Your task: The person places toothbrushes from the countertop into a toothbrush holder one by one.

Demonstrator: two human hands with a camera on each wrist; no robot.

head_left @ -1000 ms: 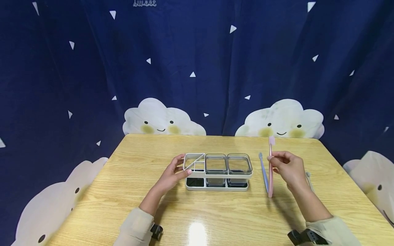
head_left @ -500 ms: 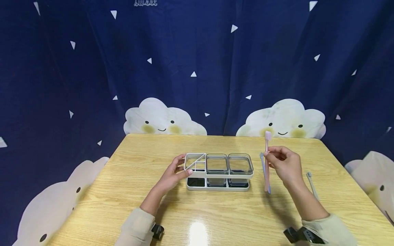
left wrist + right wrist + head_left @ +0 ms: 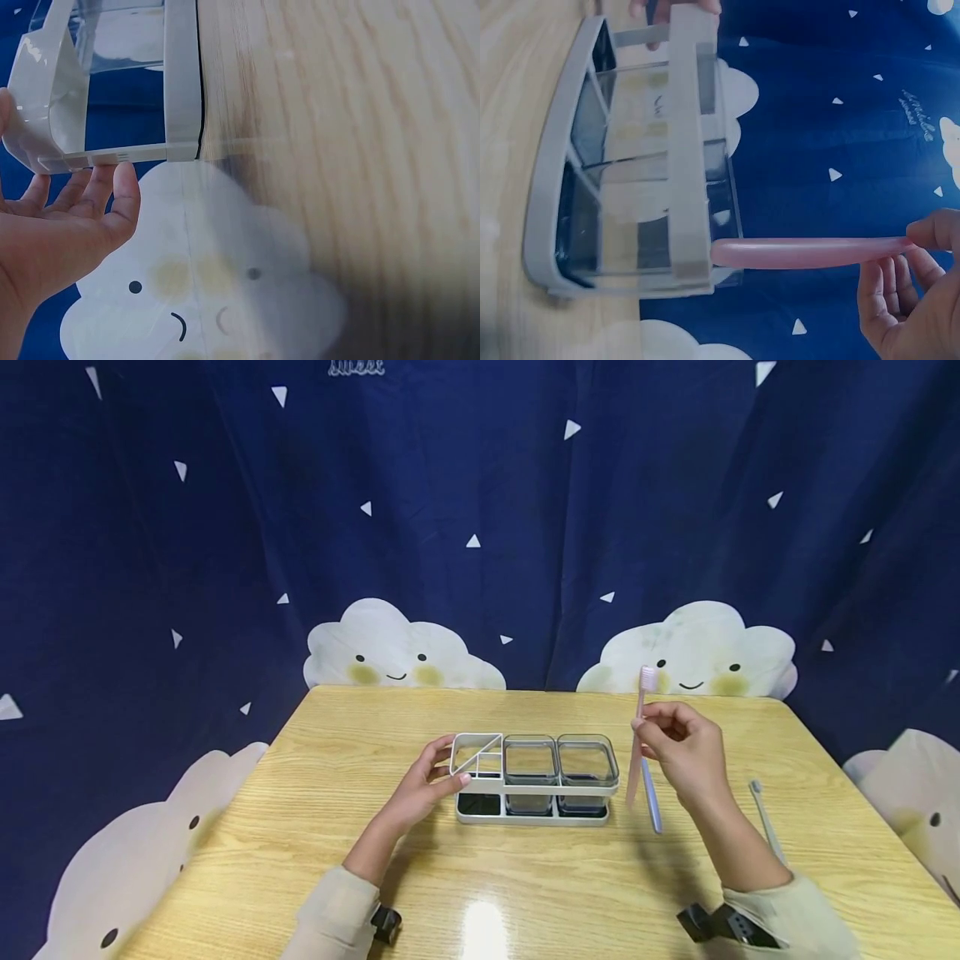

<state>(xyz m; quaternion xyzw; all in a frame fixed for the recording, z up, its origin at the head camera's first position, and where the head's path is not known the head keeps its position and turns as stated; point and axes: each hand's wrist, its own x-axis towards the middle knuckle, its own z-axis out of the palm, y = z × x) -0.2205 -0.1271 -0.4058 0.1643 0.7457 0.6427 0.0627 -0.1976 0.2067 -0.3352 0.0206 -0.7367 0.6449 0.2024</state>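
Observation:
A white toothbrush holder (image 3: 480, 786) with two clear cups (image 3: 530, 760) stands on the table. My left hand (image 3: 417, 787) holds its left end, the thumb in front and the other fingers round the side; the left wrist view shows those fingertips (image 3: 124, 176) against the end frame. To the right of the holder, my right hand (image 3: 686, 750) pinches a pink toothbrush (image 3: 637, 752) between thumb and fingers, bristles up and handle down. From the right wrist, the tail of the pink handle (image 3: 795, 253) appears beside the holder's upper rail; whether they touch I cannot tell.
A blue toothbrush (image 3: 651, 797) lies on the table behind the pink one, partly hidden. Farther right lies a pale grey-green toothbrush (image 3: 767, 818), its lower end hidden by my right arm. A dark blue curtain (image 3: 450, 468) with clouds hangs behind the wooden table (image 3: 337, 727).
My right hand has moved left and up, carrying the pink toothbrush toward the holder; its handle now leans slightly. My left hand stays on the holder.

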